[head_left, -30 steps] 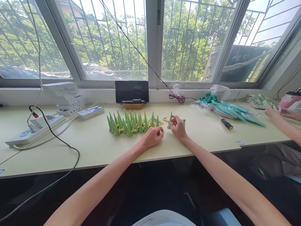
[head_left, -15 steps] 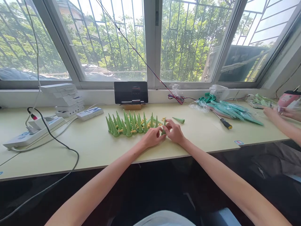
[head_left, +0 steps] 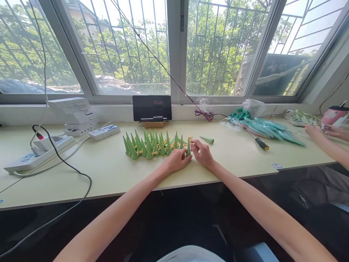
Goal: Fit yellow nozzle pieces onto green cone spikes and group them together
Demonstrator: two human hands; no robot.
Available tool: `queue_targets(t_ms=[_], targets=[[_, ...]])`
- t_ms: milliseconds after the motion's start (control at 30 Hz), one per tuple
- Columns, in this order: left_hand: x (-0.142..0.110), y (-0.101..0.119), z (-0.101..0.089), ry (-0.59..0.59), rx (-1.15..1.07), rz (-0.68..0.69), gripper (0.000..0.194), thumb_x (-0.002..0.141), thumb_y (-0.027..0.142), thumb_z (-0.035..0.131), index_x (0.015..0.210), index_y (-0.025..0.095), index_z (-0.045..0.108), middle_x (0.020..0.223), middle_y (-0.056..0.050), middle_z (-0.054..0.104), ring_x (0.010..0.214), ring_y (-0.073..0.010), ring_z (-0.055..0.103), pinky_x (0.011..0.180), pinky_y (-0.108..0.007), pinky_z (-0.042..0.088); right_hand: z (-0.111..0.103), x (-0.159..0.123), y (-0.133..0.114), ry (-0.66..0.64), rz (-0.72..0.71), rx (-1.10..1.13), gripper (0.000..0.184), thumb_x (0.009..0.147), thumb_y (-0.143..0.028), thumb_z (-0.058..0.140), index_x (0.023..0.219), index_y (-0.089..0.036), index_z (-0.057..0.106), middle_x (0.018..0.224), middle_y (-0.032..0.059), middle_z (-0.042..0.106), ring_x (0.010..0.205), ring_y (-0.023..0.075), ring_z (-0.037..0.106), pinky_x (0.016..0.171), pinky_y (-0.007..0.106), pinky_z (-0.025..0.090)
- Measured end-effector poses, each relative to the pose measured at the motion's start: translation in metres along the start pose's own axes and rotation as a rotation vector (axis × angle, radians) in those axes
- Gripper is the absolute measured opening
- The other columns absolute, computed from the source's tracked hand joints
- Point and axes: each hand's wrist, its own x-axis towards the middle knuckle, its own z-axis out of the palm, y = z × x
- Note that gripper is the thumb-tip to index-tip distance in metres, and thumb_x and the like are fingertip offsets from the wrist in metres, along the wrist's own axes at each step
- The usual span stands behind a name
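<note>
Several green plastic cones [head_left: 148, 146] stand upright in a cluster on the pale desk [head_left: 114, 171], with small yellow pieces among them. One upright green cone [head_left: 188, 148] stands at the cluster's right end, between my two hands. My left hand [head_left: 177, 160] is curled with its fingertips at that cone's base. My right hand [head_left: 201, 153] pinches the same cone from the right. Another green cone [head_left: 207, 139] lies on its side just behind my right hand.
A dark tablet [head_left: 152, 107] leans on a stand at the window sill. White boxes [head_left: 75, 114], a power strip [head_left: 29, 156] and a black cable [head_left: 68, 169] sit left. A screwdriver [head_left: 259, 141] and green packets [head_left: 269, 129] lie right, where another person's hands [head_left: 320, 131] work.
My right hand carried a green cone leftward and stood it upright at the cluster's right end. My left hand closed in on it. The lying cone stayed where it was.
</note>
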Motion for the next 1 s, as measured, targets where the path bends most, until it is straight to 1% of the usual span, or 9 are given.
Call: queue_targets(t_ms=[67,133,233,367,500,700,833,933,1000], targets=[[0.0,0.0004,0.0001,0.009,0.004,0.004,0.031,0.089,0.041,0.052,0.068,0.018,0.05,0.059,0.0,0.056,0.052,-0.012,0.047,0.053,-0.026,0.031,-0.0008,0.0004,0.0001,-0.011,0.009,-0.036,0.028,0.099,-0.037,0.036,0.089,-0.021,0.057,0.068,0.0012,0.064,0.058,0.0141,0.056,0.063,0.025,0.045],[0.0001,0.0011,0.0,0.015,0.008,0.007,0.032,0.089,0.041,0.051,0.068,0.018,0.05,0.058,0.0,0.056,0.052,-0.012,0.046,0.053,-0.026,0.03,-0.001,0.0007,0.0004,-0.034,0.016,-0.072,0.034,0.1,-0.037,0.033,0.078,-0.022,0.054,0.067,0.0013,0.062,0.056,0.0137,0.053,0.061,0.025,0.043],[0.0006,0.0021,0.0,0.018,0.021,0.006,0.034,0.09,0.041,0.05,0.066,0.018,0.047,0.057,0.0,0.054,0.052,-0.0117,0.044,0.053,-0.026,0.029,-0.0006,0.001,0.0009,-0.053,0.017,-0.105,0.037,0.101,-0.037,0.033,0.072,-0.022,0.05,0.065,0.0011,0.061,0.055,0.0138,0.052,0.061,0.025,0.041],[0.0009,0.0028,0.0,0.022,0.028,0.012,0.033,0.088,0.041,0.051,0.065,0.018,0.045,0.057,0.002,0.049,0.051,-0.0107,0.04,0.053,-0.026,0.028,-0.0002,0.0015,0.0011,-0.053,0.023,-0.122,0.038,0.101,-0.037,0.032,0.069,-0.022,0.047,0.063,0.0008,0.06,0.054,0.0142,0.051,0.061,0.025,0.039],[0.0002,0.0036,-0.0004,0.03,0.018,0.015,0.033,0.088,0.041,0.05,0.066,0.019,0.044,0.057,0.003,0.046,0.051,-0.0104,0.038,0.053,-0.026,0.027,-0.0004,0.0017,0.001,-0.069,0.054,-0.142,0.04,0.101,-0.039,0.031,0.069,-0.022,0.048,0.062,0.0016,0.06,0.054,0.0146,0.052,0.061,0.026,0.04],[0.0004,0.0033,-0.0012,0.081,-0.035,0.001,0.028,0.089,0.039,0.05,0.071,0.019,0.044,0.059,0.003,0.045,0.053,-0.0103,0.039,0.054,-0.025,0.029,0.0009,0.0032,0.0044,-0.043,0.094,-0.183,0.039,0.1,-0.038,0.035,0.071,-0.022,0.056,0.061,0.0023,0.06,0.055,0.016,0.055,0.059,0.026,0.039],[0.0009,0.003,-0.002,0.097,-0.077,0.0,0.025,0.09,0.038,0.05,0.075,0.018,0.046,0.06,0.004,0.047,0.053,-0.01,0.042,0.055,-0.024,0.031,0.0017,0.0052,0.0069,-0.026,0.137,-0.207,0.04,0.1,-0.037,0.035,0.068,-0.022,0.053,0.06,0.0022,0.06,0.055,0.016,0.055,0.06,0.026,0.039],[0.0008,0.0031,-0.0022,0.1,-0.082,-0.007,0.023,0.091,0.038,0.049,0.084,0.017,0.051,0.063,0.003,0.051,0.054,-0.0108,0.046,0.057,-0.024,0.034,0.0018,0.0066,0.008,-0.019,0.166,-0.211,0.039,0.099,-0.037,0.035,0.067,-0.022,0.051,0.059,0.0019,0.06,0.055,0.0161,0.055,0.06,0.026,0.038],[0.0006,0.0033,-0.0023,0.101,-0.084,-0.013,0.024,0.092,0.038,0.049,0.096,0.016,0.054,0.066,0.002,0.054,0.056,-0.0115,0.049,0.058,-0.025,0.036,0.0022,0.0076,0.0093,-0.013,0.188,-0.224,0.038,0.099,-0.037,0.035,0.067,-0.022,0.05,0.058,0.0017,0.059,0.054,0.0161,0.053,0.058,0.026,0.036]])
